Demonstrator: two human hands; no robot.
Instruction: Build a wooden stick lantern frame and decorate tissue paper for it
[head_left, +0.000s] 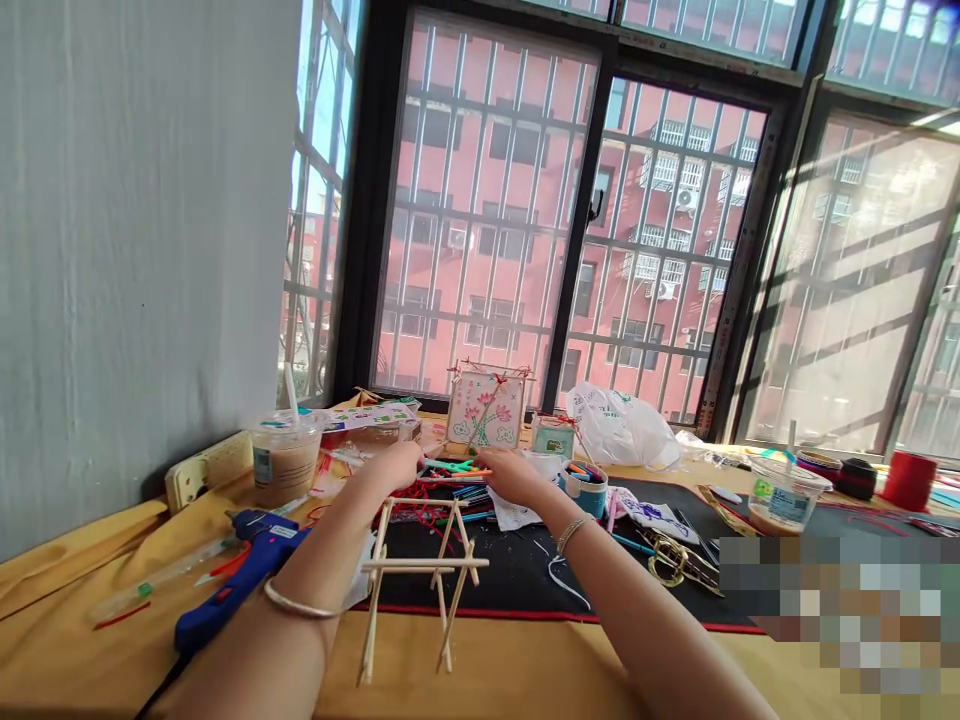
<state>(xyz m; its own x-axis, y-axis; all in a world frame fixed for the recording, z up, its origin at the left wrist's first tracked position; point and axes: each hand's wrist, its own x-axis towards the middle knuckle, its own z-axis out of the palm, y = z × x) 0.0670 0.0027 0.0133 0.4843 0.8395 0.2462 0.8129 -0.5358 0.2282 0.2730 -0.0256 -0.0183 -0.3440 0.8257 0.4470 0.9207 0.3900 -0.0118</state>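
My left hand (397, 465) and my right hand (514, 475) reach in over a black mat (525, 575) from both sides. My right hand's fingers pinch a thin orange stick (457, 472). The stick's far end meets my left fingertips, but I cannot tell whether they grip it. Green-handled scissors (450, 465) sit just behind the stick, between my hands. Below my forearms, a frame of lashed wooden sticks (420, 567) stands on the mat, touching neither hand. Tangled red string (416, 505) lies beyond the frame, under my left hand.
A blue glue gun (247, 575) lies left of my left forearm on yellow cloth (480, 670). Beyond stand a plastic cup of brown drink (285, 460), a stick-framed flower picture (486, 408) and a white plastic bag (619, 428). Brass scissors (675, 560) rest right. Barred windows and a wall border the table.
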